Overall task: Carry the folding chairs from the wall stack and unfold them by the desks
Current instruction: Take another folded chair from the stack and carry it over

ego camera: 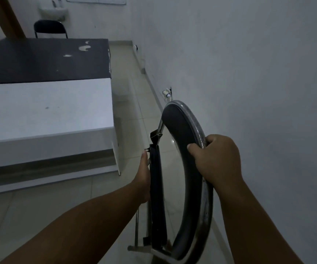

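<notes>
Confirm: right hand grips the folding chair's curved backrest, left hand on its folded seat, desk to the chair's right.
Wrong on the desk: the head view shows it to the left of the chair. The right hand does grip the backrest, the left hand is on the folded seat.

Both hands (pixel 216 159) grip a partly folded chair (pixel 184 168) beside a desk (pixel 47 111).

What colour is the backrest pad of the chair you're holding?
Backrest pad of the folding chair: dark grey; head view.
</notes>
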